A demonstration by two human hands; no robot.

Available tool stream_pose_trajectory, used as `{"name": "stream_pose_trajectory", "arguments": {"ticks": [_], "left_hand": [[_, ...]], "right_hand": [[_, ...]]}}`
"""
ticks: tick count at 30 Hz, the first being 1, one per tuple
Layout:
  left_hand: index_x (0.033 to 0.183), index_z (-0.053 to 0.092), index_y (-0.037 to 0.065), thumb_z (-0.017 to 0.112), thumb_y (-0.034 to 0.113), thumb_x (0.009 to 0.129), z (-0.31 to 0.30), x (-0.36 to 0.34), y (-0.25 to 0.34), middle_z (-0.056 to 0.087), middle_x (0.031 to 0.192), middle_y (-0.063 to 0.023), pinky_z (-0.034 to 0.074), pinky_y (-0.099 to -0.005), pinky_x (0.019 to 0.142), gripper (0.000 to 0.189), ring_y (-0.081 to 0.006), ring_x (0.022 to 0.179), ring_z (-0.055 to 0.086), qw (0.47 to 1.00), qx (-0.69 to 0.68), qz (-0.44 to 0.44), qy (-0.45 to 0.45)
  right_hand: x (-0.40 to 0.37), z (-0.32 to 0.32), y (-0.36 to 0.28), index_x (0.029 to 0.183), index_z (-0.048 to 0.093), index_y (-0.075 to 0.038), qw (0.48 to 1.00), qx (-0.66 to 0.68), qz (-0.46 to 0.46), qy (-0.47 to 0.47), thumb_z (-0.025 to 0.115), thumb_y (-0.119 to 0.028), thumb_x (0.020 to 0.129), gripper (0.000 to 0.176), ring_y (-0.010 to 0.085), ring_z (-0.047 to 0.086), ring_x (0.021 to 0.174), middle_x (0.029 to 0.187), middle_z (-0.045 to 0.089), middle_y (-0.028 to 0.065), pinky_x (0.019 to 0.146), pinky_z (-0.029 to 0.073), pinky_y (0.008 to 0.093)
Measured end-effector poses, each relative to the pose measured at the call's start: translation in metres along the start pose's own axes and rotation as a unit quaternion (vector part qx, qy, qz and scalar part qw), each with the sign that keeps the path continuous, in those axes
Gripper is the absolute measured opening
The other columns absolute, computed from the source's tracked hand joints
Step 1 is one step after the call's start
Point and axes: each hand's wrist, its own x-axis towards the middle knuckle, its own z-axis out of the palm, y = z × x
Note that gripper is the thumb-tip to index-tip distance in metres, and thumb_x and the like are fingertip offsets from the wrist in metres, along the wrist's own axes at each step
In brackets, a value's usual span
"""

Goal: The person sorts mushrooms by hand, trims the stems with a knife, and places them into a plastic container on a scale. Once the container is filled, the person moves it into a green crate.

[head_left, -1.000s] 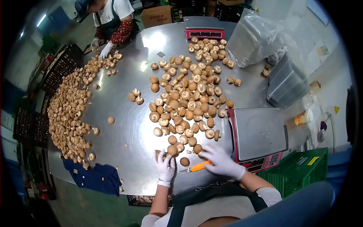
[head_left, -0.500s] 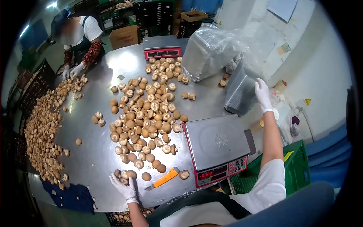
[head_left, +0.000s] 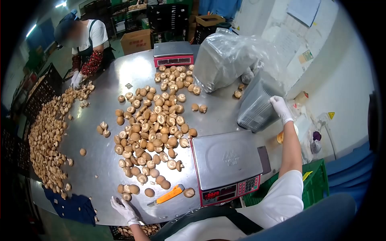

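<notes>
My left hand (head_left: 124, 210), in a white glove, lies at the table's near edge with its fingers spread and nothing in them. Just beyond its fingertips sits a small group of shiitake mushrooms (head_left: 134, 189). My gloved right hand (head_left: 281, 108) is closed at the edge of a stack of clear plastic trays (head_left: 257, 105); how many trays its fingers hold cannot be told. Left of the stack spreads a large pile of shiitake mushrooms (head_left: 155, 124). A digital scale (head_left: 227, 160) with a bare platform and red lit digits stands between my arms.
An orange utility knife (head_left: 169, 194) lies by the near scale. Beyond the pile are a second scale (head_left: 173, 49) and a bagged tray stack (head_left: 219, 60). A co-worker (head_left: 90, 44) handles mushrooms at the far left. A green crate (head_left: 315, 184) stands at my right.
My left hand has let go of several mushrooms and drawn back toward the table edge. My right hand has moved slightly lower and its fingers have curled in at the tray stack's edge.
</notes>
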Motion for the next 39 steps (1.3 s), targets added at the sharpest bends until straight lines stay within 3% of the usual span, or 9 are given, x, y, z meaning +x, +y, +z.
{"name": "stream_pose_trajectory", "arguments": {"ticks": [3, 5, 8, 12, 14, 17, 21, 30, 39], "left_hand": [[0.133, 0.031, -0.003, 0.047, 0.015, 0.091, 0.0, 0.007, -0.012, 0.031, 0.132, -0.0195, 0.034, -0.038, 0.102, 0.048, -0.0311, 0.12, 0.04, 0.998, 0.054, -0.006, 0.019], [0.133, 0.031, -0.002, 0.049, 0.013, 0.09, 0.0, 0.009, -0.02, 0.034, 0.13, -0.0181, 0.035, -0.038, 0.101, 0.049, -0.0295, 0.117, 0.042, 0.999, 0.007, -0.026, 0.023], [0.133, 0.031, 0.0, 0.052, 0.009, 0.087, 0.002, 0.014, -0.013, 0.038, 0.126, -0.0152, 0.036, -0.0374, 0.099, 0.052, -0.0271, 0.115, 0.043, 0.99, -0.104, -0.08, 0.051], [0.128, 0.037, 0.0, 0.054, 0.005, 0.084, 0.008, 0.016, 0.005, 0.042, 0.121, -0.0141, 0.038, -0.0359, 0.097, 0.047, -0.0249, 0.11, 0.046, 0.998, -0.058, -0.017, 0.024], [0.119, 0.046, 0.001, 0.056, 0.003, 0.081, 0.009, 0.019, 0.038, 0.046, 0.115, -0.0151, 0.039, -0.0359, 0.094, 0.04, -0.0265, 0.105, 0.049, 0.997, 0.014, 0.077, -0.006], [0.106, 0.055, 0.003, 0.061, 0.005, 0.075, 0.019, 0.023, 0.064, 0.055, 0.1, -0.0154, 0.042, -0.0391, 0.087, 0.031, -0.0326, 0.095, 0.052, 0.977, 0.084, 0.19, -0.047], [0.103, 0.058, 0.005, 0.067, 0.012, 0.073, 0.036, 0.026, 0.074, 0.058, 0.093, -0.0131, 0.043, -0.0388, 0.081, 0.033, -0.031, 0.088, 0.054, 0.955, 0.102, 0.249, -0.126], [0.119, 0.052, 0.008, 0.07, 0.021, 0.067, 0.064, 0.031, 0.092, 0.053, 0.109, -0.0129, 0.04, -0.0418, 0.087, 0.056, -0.0312, 0.099, 0.05, 0.935, 0.139, 0.239, -0.221], [0.114, 0.056, 0.009, 0.07, 0.016, 0.067, 0.013, 0.033, 0.058, 0.052, 0.113, -0.0133, 0.04, -0.0417, 0.087, 0.049, -0.0314, 0.103, 0.047, 0.912, 0.195, 0.255, -0.254]], "right_hand": [[0.029, -0.008, 0.053, 0.089, 0.061, -0.001, 0.96, -0.019, -0.148, 0.237, 0.052, -0.025, 0.088, 0.026, 0.0235, 0.056, 0.079, 0.088, 0.061, 0.0113, 0.072, 0.044, 0.0346], [0.048, -0.051, 0.083, 0.086, 0.059, -0.003, 0.887, -0.228, -0.22, 0.336, 0.047, -0.021, 0.091, 0.022, 0.0218, 0.053, 0.072, 0.081, 0.057, 0.0106, 0.069, 0.044, 0.0343], [-0.041, -0.062, -0.044, 0.094, 0.059, -0.001, 0.912, 0.174, -0.144, 0.343, 0.045, -0.014, 0.093, 0.019, 0.0138, 0.049, 0.074, 0.082, 0.054, 0.0032, 0.069, 0.042, 0.0288], [-0.153, -0.027, -0.093, 0.094, 0.057, 0.001, 0.945, -0.048, -0.188, 0.262, 0.045, -0.005, 0.09, 0.014, 0.0176, 0.052, 0.079, 0.085, 0.056, 0.0081, 0.074, 0.042, 0.0299], [-0.196, 0.011, -0.096, 0.088, 0.055, 0.0, 0.898, -0.09, -0.39, 0.184, 0.048, 0.0, 0.083, 0.009, 0.0232, 0.054, 0.078, 0.082, 0.055, 0.0102, 0.074, 0.043, 0.0339], [-0.254, 0.06, -0.111, 0.08, 0.056, -0.005, 0.908, -0.121, -0.402, 0.017, 0.063, 0.001, 0.066, 0.017, 0.03, 0.053, 0.077, 0.079, 0.055, 0.0109, 0.071, 0.043, 0.0388], [-0.3, 0.094, -0.089, 0.081, 0.055, -0.007, 0.922, -0.102, -0.358, -0.106, 0.066, -0.002, 0.067, 0.018, 0.029, 0.053, 0.077, 0.079, 0.055, 0.009, 0.071, 0.041, 0.0391], [-0.325, 0.083, -0.154, 0.083, 0.059, -0.004, 0.929, -0.078, -0.346, -0.102, 0.068, -0.004, 0.06, 0.024, 0.0285, 0.052, 0.083, 0.081, 0.054, 0.0082, 0.078, 0.041, 0.0404], [-0.35, 0.235, -0.206, 0.101, 0.055, -0.004, 0.897, 0.081, -0.294, -0.318, 0.061, -0.008, 0.075, 0.027, 0.032, 0.054, 0.091, 0.094, 0.056, 0.0125, 0.079, 0.044, 0.0389]]}}
